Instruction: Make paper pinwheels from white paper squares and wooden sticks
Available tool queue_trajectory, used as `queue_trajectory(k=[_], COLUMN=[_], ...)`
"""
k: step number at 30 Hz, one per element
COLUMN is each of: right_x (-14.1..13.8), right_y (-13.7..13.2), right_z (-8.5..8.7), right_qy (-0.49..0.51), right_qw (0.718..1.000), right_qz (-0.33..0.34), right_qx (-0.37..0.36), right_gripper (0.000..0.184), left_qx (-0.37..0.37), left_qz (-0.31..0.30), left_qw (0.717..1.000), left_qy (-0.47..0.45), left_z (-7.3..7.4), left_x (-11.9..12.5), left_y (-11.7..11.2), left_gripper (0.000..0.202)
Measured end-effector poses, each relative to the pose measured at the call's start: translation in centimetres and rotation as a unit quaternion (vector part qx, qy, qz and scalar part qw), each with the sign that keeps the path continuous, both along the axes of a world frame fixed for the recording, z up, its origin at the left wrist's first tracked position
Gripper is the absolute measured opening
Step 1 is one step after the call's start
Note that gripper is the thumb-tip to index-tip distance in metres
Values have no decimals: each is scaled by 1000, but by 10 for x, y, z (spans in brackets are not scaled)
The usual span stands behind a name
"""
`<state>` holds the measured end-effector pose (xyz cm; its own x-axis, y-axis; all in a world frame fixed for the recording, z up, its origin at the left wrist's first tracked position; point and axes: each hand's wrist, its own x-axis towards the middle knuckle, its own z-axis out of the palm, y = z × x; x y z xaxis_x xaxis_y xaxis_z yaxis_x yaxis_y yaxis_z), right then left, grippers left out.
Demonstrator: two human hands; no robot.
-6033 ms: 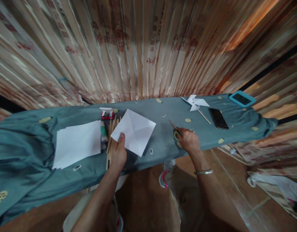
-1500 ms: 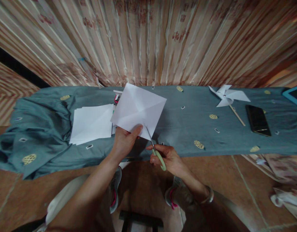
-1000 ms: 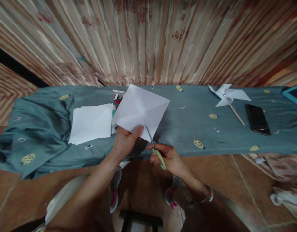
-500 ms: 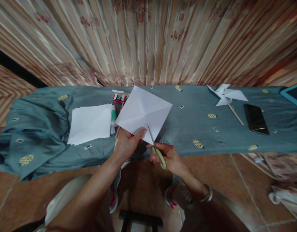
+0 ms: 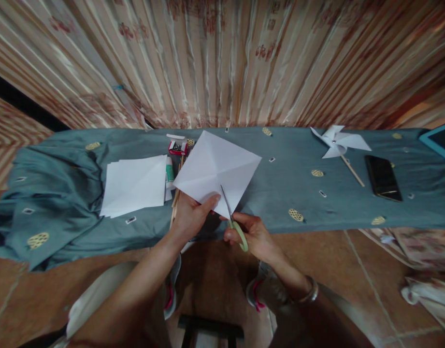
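Observation:
A creased white paper square [image 5: 219,162] is held cornerwise above the cloth, its lower left edge pinched in my left hand [image 5: 191,215], thumb on top. The fingers underneath are hidden by the sheet. In my right hand [image 5: 253,234] are scissors with light green handles [image 5: 239,236], fingers in the loops. Their blade lies over the paper at its near corner, pointing toward the centre along a crease. Just left of the paper, some thin wooden sticks [image 5: 175,205] are partly covered by it.
A stack of white paper [image 5: 133,188], a glue stick [image 5: 169,170] and an open red box [image 5: 178,146] of small dark items sit to the left. Rightward lie a finished paper pinwheel [image 5: 337,143], a black phone [image 5: 383,178] and a blue-framed device [image 5: 439,141]. Behind hangs a curtain [image 5: 215,63].
The paper has shifted very slightly to the right and tilted a little. Both hands keep almost the same place, and the scissors look barely moved.

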<state>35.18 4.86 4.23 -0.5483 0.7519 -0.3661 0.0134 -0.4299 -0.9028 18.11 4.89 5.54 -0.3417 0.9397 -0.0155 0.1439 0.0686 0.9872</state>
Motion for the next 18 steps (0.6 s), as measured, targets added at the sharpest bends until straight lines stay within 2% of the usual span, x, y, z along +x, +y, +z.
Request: queue_trajectory(k=[5, 11, 18], right_x=[4, 3, 1], right_y=[1, 2, 3], right_z=[-1, -1, 3], right_qy=[-7, -10, -13], right_qw=[999, 1000, 1000], right_qz=[7, 3, -17], right_qx=[41, 15, -8], right_gripper=[41, 37, 42], left_qx=[9, 8, 1], left_qz=[-34, -37, -36], left_qw=[999, 998, 996], left_qy=[-33, -49, -85], left_z=[-1, 4, 9], left_x=[5, 6, 9], left_y=[-1, -1, -1], left_gripper=[20, 18, 19])
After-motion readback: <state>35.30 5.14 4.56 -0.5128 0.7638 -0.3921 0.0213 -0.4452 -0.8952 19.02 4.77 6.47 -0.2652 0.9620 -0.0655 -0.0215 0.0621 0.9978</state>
